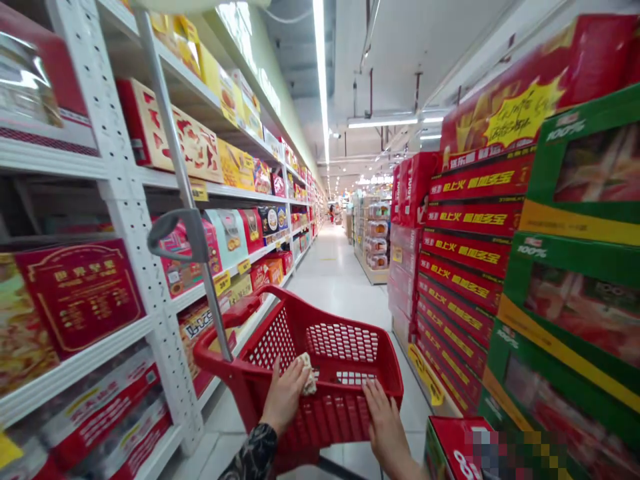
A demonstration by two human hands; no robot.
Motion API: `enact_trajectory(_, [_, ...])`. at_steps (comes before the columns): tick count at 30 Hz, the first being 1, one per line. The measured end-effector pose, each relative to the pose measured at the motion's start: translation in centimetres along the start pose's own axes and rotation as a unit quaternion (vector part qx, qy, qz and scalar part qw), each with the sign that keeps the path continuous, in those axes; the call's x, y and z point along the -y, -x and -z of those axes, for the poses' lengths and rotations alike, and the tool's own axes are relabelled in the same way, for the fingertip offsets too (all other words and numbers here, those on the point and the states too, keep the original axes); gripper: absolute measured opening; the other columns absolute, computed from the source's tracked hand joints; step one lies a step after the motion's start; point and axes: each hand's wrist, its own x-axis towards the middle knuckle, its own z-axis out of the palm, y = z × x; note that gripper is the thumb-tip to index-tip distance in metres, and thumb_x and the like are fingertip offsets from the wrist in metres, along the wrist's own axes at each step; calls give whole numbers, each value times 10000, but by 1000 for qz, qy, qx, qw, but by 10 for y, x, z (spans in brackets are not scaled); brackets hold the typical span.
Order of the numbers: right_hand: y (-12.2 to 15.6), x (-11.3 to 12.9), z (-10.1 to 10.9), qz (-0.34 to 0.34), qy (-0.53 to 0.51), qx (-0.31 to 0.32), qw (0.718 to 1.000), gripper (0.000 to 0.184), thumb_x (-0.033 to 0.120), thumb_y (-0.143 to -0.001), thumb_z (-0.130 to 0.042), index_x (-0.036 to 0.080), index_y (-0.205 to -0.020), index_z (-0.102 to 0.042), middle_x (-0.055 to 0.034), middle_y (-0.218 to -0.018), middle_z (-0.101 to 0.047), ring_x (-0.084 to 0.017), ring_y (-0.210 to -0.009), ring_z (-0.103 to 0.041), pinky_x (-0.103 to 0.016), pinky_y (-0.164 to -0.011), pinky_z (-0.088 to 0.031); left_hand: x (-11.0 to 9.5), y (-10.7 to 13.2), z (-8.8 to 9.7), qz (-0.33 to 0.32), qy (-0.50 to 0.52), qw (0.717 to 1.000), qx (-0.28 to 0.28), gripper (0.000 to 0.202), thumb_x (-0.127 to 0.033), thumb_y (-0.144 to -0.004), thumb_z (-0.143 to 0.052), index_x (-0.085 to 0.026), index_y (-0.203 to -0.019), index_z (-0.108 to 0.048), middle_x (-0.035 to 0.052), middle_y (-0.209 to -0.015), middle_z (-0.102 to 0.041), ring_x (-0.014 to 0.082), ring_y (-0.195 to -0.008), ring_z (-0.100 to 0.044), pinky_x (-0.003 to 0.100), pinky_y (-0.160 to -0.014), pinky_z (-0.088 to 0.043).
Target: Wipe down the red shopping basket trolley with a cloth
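A red plastic shopping cart [345, 427] stands right in front of me, its perforated basket holding nothing that I can see. My left hand [285, 393] is closed around a crumpled pale cloth [309, 377] and presses it against the near rim of the basket. Over the same rim, toward its right end, my right hand [385, 417] lies with fingers stretched out and holds nothing. A metal pole [173, 143] with a grey plastic handle [180, 240] rises at the cart's left corner.
White shelves [163, 360] with boxed goods line the left side. Stacked red drink cartons [465, 250] and green boxes [565, 267] crowd the right. A red box [460, 440] sits low beside my right arm. The tiled aisle [333, 267] runs straight ahead.
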Motion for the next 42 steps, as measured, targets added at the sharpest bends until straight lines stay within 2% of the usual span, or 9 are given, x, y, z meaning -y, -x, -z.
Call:
enact_trajectory(4, [-4, -3, -5, -1, -4, -9, 1000, 812, 12, -657, -365, 271, -1427, -354, -9, -1502, -271, -224, -1412, -227, -496, -1134, -261, 22, 8, 6, 28, -34, 999, -25, 479, -83, -858, -356, -279, -1220, -602, 53, -1343, -542, 224, -1261, -492, 555, -1120, -230])
enact_trajectory(13, [-25, -22, -2, 18, 16, 4, 1000, 827, 15, -639, -336, 215, -1441, -333, -1, -1522, -253, -184, -1422, -187, -422, -1150, -251, 2, -2, 3, 72, -11, 997, 21, 476, -74, -848, -361, -251, -1211, -613, 76, -1308, -581, 210, -1257, -494, 484, -1081, -309])
enact_trajectory(18, [-34, -31, 9, 10, 44, 31, 998, 830, -3, -649, -321, 185, -1457, -286, -3, -1539, -220, -186, -1435, -160, -429, -1159, -220, 1, -4, -12, 35, -34, 999, 13, 489, -71, -837, -381, -252, -1241, -587, 75, -1309, -583, 214, -1248, -498, 489, -1072, -305])
enact_trajectory(22, [-35, -30, 22, -23, 62, 35, 997, 783, 9, -687, -334, 171, -1453, -300, -9, -1540, -225, -207, -1438, -169, -454, -1171, -173, 7, -1, -14, -9, -88, 996, -22, 461, -116, -847, -416, -272, -1250, -577, 60, -1297, -595, 218, -1222, -517, 523, -1127, -189])
enact_trajectory(27, [-37, 5, 30, -66, 60, 21, 996, 723, 54, -724, -364, 123, -1444, -331, -58, -1533, -248, -248, -1433, -189, -493, -1161, -167, 14, 6, -8, -16, -131, 987, -94, 424, -141, -848, -430, -262, -1213, -607, 58, -1285, -604, 233, -1218, -518, 544, -1141, -116])
enact_trajectory(31, [-37, 51, 23, 23, 19, 30, 999, 749, 61, -713, -382, 162, -1452, -321, -39, -1530, -257, -227, -1432, -203, -475, -1159, -175, -4, 6, -14, -51, -138, 982, -117, 415, -173, -866, -413, -257, -1230, -594, 55, -1302, -590, 231, -1221, -516, 532, -1148, -94])
enact_trajectory(33, [-37, 64, 20, 38, 4, 36, 999, 760, 54, -703, -385, 161, -1452, -319, -46, -1532, -252, -225, -1431, -205, -490, -1154, -179, -14, 4, -15, -80, -134, 981, -113, 415, -191, -880, -400, -260, -1249, -576, 56, -1321, -574, 225, -1235, -505, 529, -1153, -76])
enact_trajectory(36, [-36, 62, 20, 46, 10, 38, 998, 784, 25, -694, -371, 178, -1460, -297, -37, -1541, -231, -214, -1436, -187, -516, -1147, -167, -15, 2, -5, -112, -136, 980, -91, 399, -211, -890, -400, -265, -1244, -578, 69, -1301, -590, 224, -1225, -515, 547, -1152, -44])
enact_trajectory(42, [-38, 38, 14, 53, 30, 19, 998, 782, -15, -706, -340, 161, -1465, -276, -52, -1543, -236, -209, -1438, -181, -502, -1142, -186, 19, 9, 35, -92, -166, 976, -108, 373, -192, -880, -419, -218, -1199, -611, 109, -1269, -609, 246, -1213, -526, 567, -1147, -10])
